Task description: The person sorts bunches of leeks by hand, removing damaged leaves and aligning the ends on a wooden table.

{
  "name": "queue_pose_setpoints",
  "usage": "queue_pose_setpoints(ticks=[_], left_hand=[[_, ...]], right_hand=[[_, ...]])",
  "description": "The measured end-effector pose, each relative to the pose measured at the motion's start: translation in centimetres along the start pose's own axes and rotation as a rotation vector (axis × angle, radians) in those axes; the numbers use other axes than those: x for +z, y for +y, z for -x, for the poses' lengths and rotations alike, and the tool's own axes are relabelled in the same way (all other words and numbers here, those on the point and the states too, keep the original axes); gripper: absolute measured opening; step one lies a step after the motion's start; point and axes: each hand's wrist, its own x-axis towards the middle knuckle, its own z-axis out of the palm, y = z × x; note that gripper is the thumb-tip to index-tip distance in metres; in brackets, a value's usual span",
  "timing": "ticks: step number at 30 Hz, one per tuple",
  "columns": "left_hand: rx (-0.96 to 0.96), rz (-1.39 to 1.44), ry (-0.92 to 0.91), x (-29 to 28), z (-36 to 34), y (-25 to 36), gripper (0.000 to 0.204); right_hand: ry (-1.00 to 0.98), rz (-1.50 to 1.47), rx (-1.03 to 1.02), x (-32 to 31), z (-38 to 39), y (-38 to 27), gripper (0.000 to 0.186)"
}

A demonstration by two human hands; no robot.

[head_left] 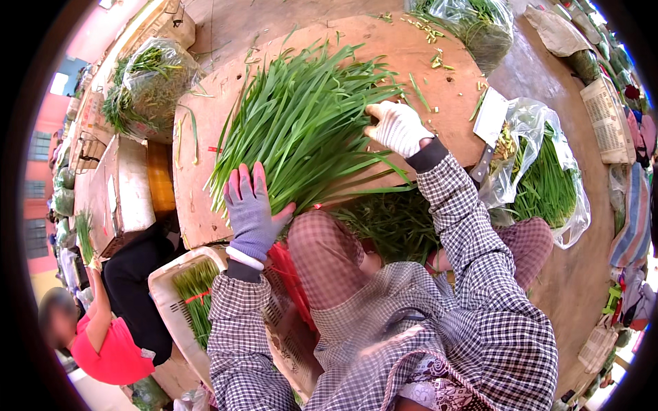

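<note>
A broad heap of long, flat green leaves, like garlic chives (301, 116), is fanned across a round wooden board (452, 130) in front of my knees. My left hand (252, 209), in a grey glove with pink fingertips, lies flat at the heap's near left edge, fingers apart. At the right edge is my right hand (399, 129) in a white knit glove with bare fingertips. Its thumb and forefinger are apart against the leaves; the other fingers are partly hidden. A cleaver (489, 118) with a dark handle rests on the board's right edge.
Right of the board stands a clear bag of greens (545, 185); another bag (473, 27) is beyond it. Cut scraps (439, 60) dot the board. A crate of greens (192, 294) sits by my left arm. At left, a person in pink (113, 349) holds a bunch.
</note>
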Motion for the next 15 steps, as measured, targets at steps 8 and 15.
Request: queue_pose_setpoints(ticks=[8, 15], left_hand=[[0.001, 0.008, -0.018, 0.1, -0.1, 0.2, 0.107], [0.017, -0.023, 0.003, 1.0, 0.5, -0.3, 0.101]], right_hand=[[-0.127, -0.071, -0.073, 0.2, -0.8, -1.0, 0.022], [-0.082, -0.966, 0.384, -3.3, 1.2, -3.3, 0.015]])
